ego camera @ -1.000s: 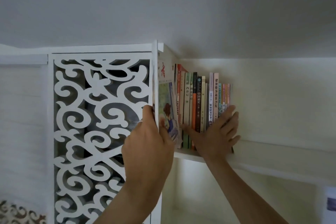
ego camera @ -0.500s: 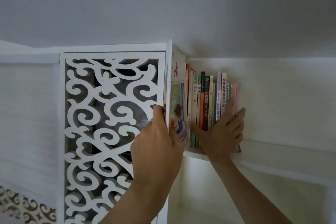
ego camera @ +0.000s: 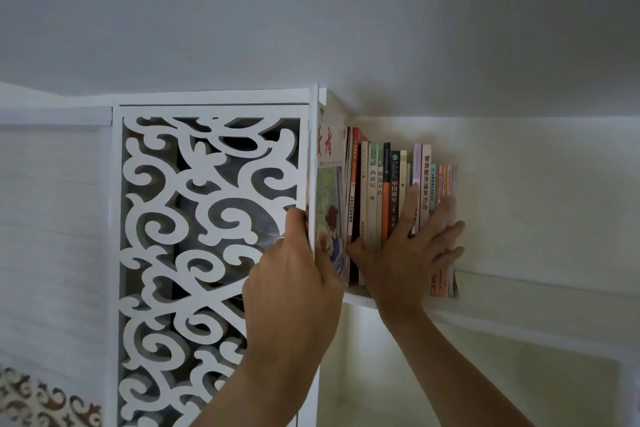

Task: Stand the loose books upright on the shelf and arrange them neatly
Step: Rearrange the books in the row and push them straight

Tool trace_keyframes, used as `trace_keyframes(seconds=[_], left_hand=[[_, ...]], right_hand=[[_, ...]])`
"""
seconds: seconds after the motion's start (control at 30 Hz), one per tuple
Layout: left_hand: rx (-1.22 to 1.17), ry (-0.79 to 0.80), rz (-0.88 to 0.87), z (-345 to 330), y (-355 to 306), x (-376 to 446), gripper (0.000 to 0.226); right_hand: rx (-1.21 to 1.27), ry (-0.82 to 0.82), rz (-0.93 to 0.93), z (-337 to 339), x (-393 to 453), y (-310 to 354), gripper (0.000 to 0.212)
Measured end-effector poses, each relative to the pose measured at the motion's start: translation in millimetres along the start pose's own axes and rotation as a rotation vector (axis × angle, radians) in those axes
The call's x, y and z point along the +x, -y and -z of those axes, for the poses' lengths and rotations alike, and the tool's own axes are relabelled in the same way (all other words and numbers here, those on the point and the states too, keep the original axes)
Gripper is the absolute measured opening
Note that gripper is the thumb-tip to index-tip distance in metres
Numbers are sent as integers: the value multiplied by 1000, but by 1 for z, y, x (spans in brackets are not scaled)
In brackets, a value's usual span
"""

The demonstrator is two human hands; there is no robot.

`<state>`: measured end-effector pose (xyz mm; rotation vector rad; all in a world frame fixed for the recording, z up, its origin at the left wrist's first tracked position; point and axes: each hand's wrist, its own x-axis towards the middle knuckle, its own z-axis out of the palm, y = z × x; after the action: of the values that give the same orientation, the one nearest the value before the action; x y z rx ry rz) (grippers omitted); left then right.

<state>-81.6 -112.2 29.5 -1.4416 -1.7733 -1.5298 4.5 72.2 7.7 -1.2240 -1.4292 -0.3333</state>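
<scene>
Wall (ego camera: 311, 10): plain, matte, pale grey. Panel (ego camera: 207, 253): white fretwork, scroll cut-outs, upright, forms shelf's left side. Shelf (ego camera: 519, 298): white, smooth board; bare run open right of books. Books (ego camera: 388, 191): row of thin spines, upright, mixed colours, packed at shelf's left end. Magazine (ego camera: 327, 184): large illustrated cover, upright against panel, leftmost. Left hand (ego camera: 294, 281): pinching magazine and panel edge, thumb on cover. Right hand (ego camera: 412, 253): fingers straight, spread, palm flat against spines, gripping nothing.

Plain grey-white wall (ego camera: 346, 10) above, white cabinet panel with carved scrollwork (ego camera: 207, 218), dim light
</scene>
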Motion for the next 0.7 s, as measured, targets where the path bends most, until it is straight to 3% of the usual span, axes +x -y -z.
trace_keyframes(seconds=[0.2, 0.37, 0.6, 0.7], left_hand=[[-24, 18, 9, -8, -13, -3, 13], [-23, -2, -41, -9, -23, -7, 14], [-94, 42, -23, -16, -20, -3, 11], [-104, 99, -89, -25, -28, -8, 22]], right_hand=[[22, 102, 22, 13, 9, -18, 133], [5, 92, -43, 10, 10, -1, 144], [-7, 60, -12, 16, 16, -25, 147], [4, 54, -13, 20, 17, -31, 141]])
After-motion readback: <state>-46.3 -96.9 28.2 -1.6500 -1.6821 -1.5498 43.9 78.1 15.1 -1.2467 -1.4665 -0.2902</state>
